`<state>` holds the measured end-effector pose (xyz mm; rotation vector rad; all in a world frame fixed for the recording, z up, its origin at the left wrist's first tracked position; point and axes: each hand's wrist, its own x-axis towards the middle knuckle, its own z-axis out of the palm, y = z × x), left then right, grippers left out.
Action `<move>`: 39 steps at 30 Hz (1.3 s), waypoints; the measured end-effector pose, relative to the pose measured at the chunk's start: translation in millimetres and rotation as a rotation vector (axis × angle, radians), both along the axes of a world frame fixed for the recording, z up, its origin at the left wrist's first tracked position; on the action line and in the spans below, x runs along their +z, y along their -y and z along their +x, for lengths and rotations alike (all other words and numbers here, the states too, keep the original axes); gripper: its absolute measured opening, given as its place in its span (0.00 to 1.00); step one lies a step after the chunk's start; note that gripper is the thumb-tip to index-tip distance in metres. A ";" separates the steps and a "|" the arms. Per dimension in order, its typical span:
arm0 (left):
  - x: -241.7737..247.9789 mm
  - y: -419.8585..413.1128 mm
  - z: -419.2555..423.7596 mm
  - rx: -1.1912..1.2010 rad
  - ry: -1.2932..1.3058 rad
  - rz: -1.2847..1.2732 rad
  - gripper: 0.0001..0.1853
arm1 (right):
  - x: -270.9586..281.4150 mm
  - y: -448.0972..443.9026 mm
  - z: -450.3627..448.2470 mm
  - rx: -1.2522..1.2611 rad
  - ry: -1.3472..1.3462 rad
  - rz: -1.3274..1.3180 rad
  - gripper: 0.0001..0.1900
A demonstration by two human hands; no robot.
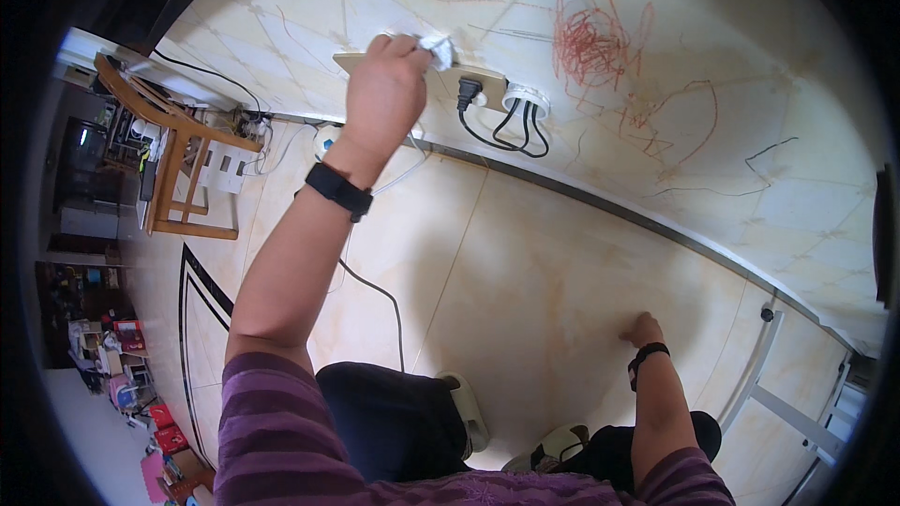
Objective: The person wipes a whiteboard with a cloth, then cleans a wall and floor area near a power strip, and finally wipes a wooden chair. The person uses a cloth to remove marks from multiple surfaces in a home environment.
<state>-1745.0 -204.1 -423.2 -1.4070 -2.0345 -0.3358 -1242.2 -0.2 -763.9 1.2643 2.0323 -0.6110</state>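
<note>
My left hand is raised to the tiled wall, its fingers closed on a crumpled white cloth or tissue pressed near the top edge of a beige socket panel. To the right of the hand, a black plug sits in the panel, beside a round white cable outlet with black cables. Red scribbles and thin dark lines mark the wall further right. My right hand hangs low over the floor, near my right knee, with no object visible in it; its fingers are partly hidden.
A wooden chair stands at the left by the wall, near tangled cables. A black cable runs along the tiled floor by my left knee. A grey metal frame stands at the right. Boxes lie far left.
</note>
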 end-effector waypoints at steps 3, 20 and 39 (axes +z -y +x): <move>-13.9 -11.0 16.3 0.019 0.064 0.010 0.05 | -2.0 0.6 1.0 0.054 0.005 0.030 0.38; -118.8 -15.3 133.1 -0.163 1.448 0.573 0.17 | -8.1 1.7 4.6 0.063 -0.023 0.010 0.40; -55.5 -59.1 93.0 -0.002 0.471 0.613 0.06 | 15.9 6.0 -8.2 -0.070 0.034 -0.005 0.40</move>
